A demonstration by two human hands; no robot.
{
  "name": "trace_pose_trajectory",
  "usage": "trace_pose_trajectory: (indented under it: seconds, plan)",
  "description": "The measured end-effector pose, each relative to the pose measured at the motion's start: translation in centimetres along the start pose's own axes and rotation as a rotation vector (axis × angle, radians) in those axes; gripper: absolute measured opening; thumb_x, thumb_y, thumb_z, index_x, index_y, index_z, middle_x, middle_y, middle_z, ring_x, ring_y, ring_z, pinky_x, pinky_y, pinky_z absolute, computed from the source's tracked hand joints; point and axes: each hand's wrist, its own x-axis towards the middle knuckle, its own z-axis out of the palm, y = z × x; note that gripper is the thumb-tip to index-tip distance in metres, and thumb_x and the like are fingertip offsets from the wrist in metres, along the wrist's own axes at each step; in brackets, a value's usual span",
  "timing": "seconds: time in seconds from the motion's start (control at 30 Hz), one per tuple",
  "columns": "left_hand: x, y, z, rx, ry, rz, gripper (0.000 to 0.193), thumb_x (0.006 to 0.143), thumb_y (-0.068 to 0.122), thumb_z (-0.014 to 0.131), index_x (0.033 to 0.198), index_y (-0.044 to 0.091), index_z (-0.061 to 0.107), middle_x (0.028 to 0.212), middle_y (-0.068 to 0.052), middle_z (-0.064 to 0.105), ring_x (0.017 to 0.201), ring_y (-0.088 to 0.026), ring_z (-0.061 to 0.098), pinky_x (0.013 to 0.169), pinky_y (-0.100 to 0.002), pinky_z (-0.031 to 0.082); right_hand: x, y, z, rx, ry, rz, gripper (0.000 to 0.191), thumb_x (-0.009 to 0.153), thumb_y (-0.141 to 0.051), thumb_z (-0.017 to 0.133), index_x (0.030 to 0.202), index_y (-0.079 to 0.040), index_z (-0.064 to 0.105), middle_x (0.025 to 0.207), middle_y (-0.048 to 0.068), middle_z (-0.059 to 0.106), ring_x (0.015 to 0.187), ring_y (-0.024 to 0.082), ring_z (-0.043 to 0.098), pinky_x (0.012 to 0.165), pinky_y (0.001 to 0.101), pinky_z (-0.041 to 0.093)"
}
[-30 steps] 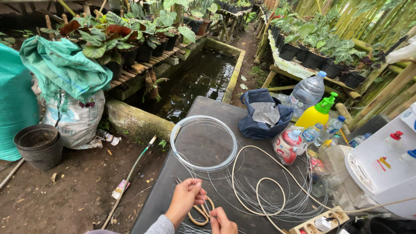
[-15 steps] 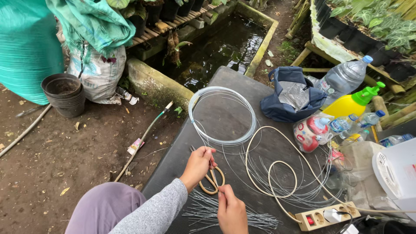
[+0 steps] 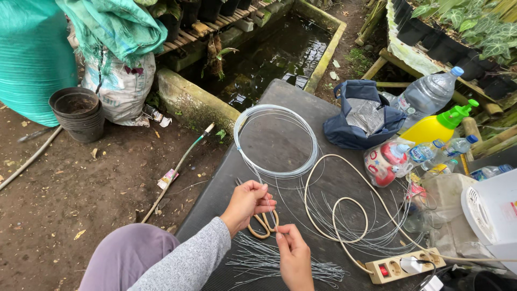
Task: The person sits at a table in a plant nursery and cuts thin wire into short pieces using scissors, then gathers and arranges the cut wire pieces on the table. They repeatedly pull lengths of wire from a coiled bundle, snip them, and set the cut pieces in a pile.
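Bare tabletop (image 3: pixel 215 188) lies open at nine o'clock of the left hand (image 3: pixel 246 203). At twelve o'clock the wire coil (image 3: pixel 276 141) blocks; at three o'clock cream cable (image 3: pixel 344 215) loops lie. Cut wires (image 3: pixel 269 261) crowd six o'clock beside the right hand (image 3: pixel 294 258); bottles (image 3: pixel 431 94) wall off two o'clock.

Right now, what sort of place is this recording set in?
Probably an outdoor plant nursery or backyard garden work area: potted plants on racks, a water-filled concrete trough, stacked black pots on bare dirt. The left hand and right hand handle thin wire.
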Motion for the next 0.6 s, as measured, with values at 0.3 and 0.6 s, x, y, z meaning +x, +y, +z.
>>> trace_pose_trajectory:
  seconds: [0.3,0.6]
  plan:
    - [0.2,-0.2,0.2,0.091,0.030,0.041,0.021,0.101,0.020,0.055,0.100,0.001,0.064,0.086,-0.012,0.068,0.074,-0.021,0.074,0.064,-0.032,0.065,-1.1,-2.2,0.3,-0.230,0.046,-0.206,0.012,0.097,-0.015,0.059,0.103,-0.007,0.066,0.058,0.006,0.063,0.049,0.010,0.055,0.050,0.0296,0.044]
    - [0.2,0.5,0.1,0.101,0.025,0.029,0.021,0.099,0.022,0.062,0.093,0.002,0.064,0.083,-0.009,0.072,0.074,-0.018,0.074,0.062,-0.029,0.065,-0.5,-2.1,-0.7,-0.263,0.033,-0.065,0.013,0.096,-0.015,0.060,0.105,-0.010,0.068,0.055,0.008,0.055,0.050,0.011,0.046,0.050,0.0299,0.039]
